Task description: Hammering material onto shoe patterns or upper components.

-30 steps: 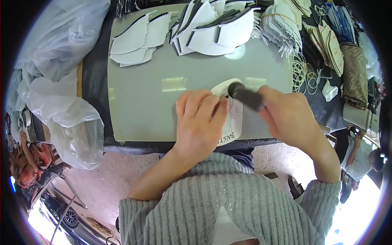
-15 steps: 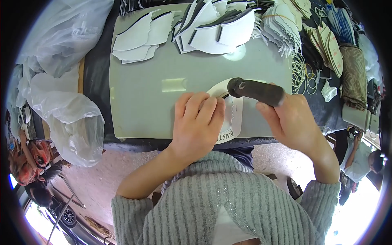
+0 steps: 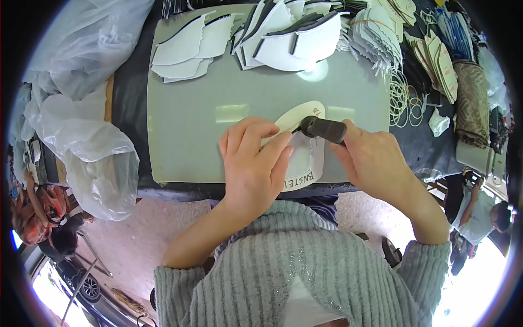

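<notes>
A pale, curved flat template [image 3: 318, 161] with dark handwriting lies near the front edge of the grey-green work board [image 3: 185, 147]. Inside its outline sits a white piece [image 3: 301, 155] with a dark strip along its upper edge. My left hand [image 3: 248, 161] bends over the left side of these, fingers and thumb closed at the white piece's edge; the fingertips are partly hidden. In my right hand [image 3: 373, 161] is a hammer [image 3: 327, 129] with a dark, round head. The head is at the dark strip, close to my left fingertips; whether it touches I cannot tell.
White cut pieces with black edges [image 3: 297, 49] lie in piles along the board's far side. Beyond its right edge are a banded bundle [image 3: 376, 35], coiled cord [image 3: 400, 98], beige cards [image 3: 434, 65] and a rolled brown cloth [image 3: 469, 103]. Clear plastic bags [image 3: 90, 136] fill the left.
The hammer and my right hand have moved down and left, bringing the head to the strip. My left hand has shifted slightly left, uncovering more of the white piece and template.
</notes>
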`<act>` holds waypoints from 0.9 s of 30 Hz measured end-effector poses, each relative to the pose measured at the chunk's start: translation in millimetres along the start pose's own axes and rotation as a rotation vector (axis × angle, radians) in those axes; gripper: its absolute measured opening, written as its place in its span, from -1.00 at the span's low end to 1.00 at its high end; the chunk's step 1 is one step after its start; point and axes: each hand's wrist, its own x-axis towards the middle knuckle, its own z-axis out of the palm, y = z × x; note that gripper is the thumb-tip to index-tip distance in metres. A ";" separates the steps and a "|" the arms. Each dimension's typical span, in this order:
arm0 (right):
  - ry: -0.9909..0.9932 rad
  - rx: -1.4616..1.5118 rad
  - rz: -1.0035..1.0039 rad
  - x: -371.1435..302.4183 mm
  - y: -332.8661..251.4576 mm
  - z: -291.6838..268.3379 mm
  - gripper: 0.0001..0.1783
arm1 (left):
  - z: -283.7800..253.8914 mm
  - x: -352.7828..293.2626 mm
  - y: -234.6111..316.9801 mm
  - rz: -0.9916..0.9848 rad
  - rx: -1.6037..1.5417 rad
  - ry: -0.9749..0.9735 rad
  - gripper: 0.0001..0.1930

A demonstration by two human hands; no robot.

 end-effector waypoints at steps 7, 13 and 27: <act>0.062 0.063 -0.045 1.0 8.9 -1.2 -0.71 | 2.5 -4.1 1.8 0.179 0.234 -0.027 -0.76; 0.075 0.009 0.013 0.7 8.7 -6.9 -0.71 | 8.6 18.6 1.8 0.038 0.179 -0.056 -0.81; 0.050 0.015 -0.032 -0.1 14.9 -1.8 -0.71 | 11.6 11.1 -6.9 0.234 0.175 -0.037 -0.72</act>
